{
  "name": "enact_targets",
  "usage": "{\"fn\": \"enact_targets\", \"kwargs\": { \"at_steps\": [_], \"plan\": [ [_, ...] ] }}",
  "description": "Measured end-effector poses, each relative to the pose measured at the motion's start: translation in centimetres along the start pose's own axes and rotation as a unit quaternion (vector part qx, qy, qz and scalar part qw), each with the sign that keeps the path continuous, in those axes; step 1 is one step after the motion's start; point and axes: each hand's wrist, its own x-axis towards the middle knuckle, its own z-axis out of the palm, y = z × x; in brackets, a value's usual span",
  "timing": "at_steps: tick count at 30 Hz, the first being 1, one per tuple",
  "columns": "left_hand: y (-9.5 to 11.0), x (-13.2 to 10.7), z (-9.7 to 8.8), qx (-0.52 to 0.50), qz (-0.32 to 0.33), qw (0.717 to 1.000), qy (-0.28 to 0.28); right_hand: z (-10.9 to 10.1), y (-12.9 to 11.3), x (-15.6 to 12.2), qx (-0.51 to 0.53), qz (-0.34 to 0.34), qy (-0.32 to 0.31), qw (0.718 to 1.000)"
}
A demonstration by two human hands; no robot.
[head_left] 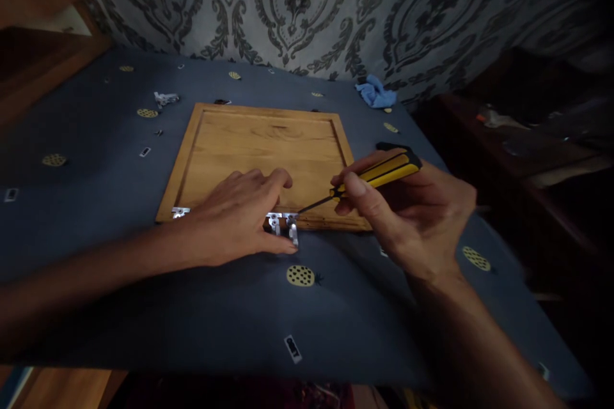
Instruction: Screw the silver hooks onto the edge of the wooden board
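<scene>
A wooden cabinet door (259, 140) with a raised frame lies flat on the cloth-covered table. On its near edge sits a metal hinge (292, 233), partly covered by my left hand (240, 214). That hand rests across the door's near edge, fingers apart, its thumb against the hinge's lower end. My right hand (407, 211) is closed around a yellow and black screwdriver (388, 169). The screwdriver slants down to the left, its tip at the hinge's right side; whether it sits in a screw is too small to tell. Another metal hinge piece (180, 211) shows at the door's near left corner.
A loose hinge (165, 99) lies behind the door on the left, with a small dark piece (158, 133) nearer. A crumpled blue cloth (377, 92) is at the back right. Patterned fabric (297, 6) hangs behind the table. Dark furniture stands to the right.
</scene>
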Motion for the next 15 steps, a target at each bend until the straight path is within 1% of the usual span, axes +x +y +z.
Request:
{"fn": "enact_targets", "kwargs": {
  "at_steps": [3,5,8,12,15],
  "plan": [
    [-0.5,-0.2,-1.0,-0.019,0.003,1.0,-0.013,0.2,0.2,0.1,0.008,0.002,0.004,1.0],
    [-0.5,-0.4,-1.0,-0.038,0.005,0.999,-0.02,0.3,0.3,0.1,0.006,0.005,-0.002,1.0],
    [0.0,-0.7,0.1,-0.05,0.005,0.999,-0.015,0.3,0.4,0.0,0.004,0.003,0.001,1.0],
    [0.5,-0.7,1.9,-0.019,0.042,0.998,0.031,0.2,0.5,-0.1,0.002,0.0,0.005,1.0],
    [0.5,-0.6,2.6,-0.007,0.056,0.997,0.055,0.2,0.4,-0.1,-0.001,0.005,0.005,1.0]
  ]
}}
